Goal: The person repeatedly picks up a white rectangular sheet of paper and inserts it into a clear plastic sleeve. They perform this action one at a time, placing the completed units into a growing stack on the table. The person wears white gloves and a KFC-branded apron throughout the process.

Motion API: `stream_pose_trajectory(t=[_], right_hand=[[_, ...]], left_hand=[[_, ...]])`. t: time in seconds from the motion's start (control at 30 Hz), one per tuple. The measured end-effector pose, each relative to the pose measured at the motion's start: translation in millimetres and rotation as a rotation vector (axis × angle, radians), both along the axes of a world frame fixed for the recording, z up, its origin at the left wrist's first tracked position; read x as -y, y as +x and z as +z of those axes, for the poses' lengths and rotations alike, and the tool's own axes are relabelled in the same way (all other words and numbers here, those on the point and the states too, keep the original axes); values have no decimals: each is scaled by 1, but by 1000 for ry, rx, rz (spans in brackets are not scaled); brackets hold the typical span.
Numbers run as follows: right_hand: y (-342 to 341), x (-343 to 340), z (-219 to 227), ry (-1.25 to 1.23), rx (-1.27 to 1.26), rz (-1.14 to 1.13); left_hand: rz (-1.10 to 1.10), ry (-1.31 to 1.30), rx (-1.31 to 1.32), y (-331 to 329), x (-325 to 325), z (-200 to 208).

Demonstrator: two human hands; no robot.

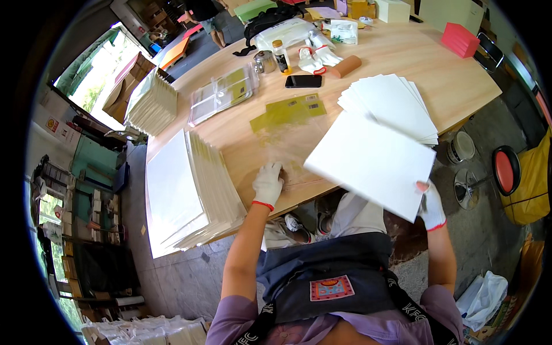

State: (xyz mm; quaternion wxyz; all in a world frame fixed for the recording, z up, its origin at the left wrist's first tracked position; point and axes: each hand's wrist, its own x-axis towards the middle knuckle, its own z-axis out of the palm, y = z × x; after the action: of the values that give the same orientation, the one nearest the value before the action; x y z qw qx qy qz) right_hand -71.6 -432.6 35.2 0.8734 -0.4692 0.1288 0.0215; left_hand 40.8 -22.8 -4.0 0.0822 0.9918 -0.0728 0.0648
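Note:
My right hand (430, 206), in a white glove with a red cuff, grips a white sheet (374, 161) by its near right corner. The sheet is held tilted over the table's front edge and overlaps a fanned stack of white sheets (391, 103). My left hand (268, 183), gloved the same way, rests at the near left corner of a clear plastic bag (302, 146) lying flat on the table. Its fingers are bent and pressed together on the bag. Left of it stands a tall stack of white sheets in clear sleeves (178, 190).
Yellowish printed films (287, 112) lie beyond the bag. Behind them are a clear packet (224, 95), a phone (303, 81), a jar (281, 57), a metal pot (265, 61) and spare gloves (316, 57). A red block (460, 40) sits far right; a stool (506, 171) stands beside the table.

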Motion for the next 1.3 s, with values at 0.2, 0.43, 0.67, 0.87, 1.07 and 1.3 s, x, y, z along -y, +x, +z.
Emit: stream_pose_trajectory(t=[0.2,0.43,0.67,0.87,1.07,1.3], right_hand=[[-34,-35,-11,63,-151,256],[-42,-59,-65,252,-219,63],[-47,-82,-58,294,-165,132],[-57,-111,-36,186,-196,143],[-74,-121,-10,92,-182,185],[-61,-141,-17,52,-308,360]], left_hand=[[-15,-160,65,-4,-9,-12],[-68,-481,76,-11,2,9],[-186,-597,107,-18,6,15],[149,-1043,463,-62,48,-14],[259,-2271,-260,-49,83,-91],[53,-2150,-572,-107,104,-146]])
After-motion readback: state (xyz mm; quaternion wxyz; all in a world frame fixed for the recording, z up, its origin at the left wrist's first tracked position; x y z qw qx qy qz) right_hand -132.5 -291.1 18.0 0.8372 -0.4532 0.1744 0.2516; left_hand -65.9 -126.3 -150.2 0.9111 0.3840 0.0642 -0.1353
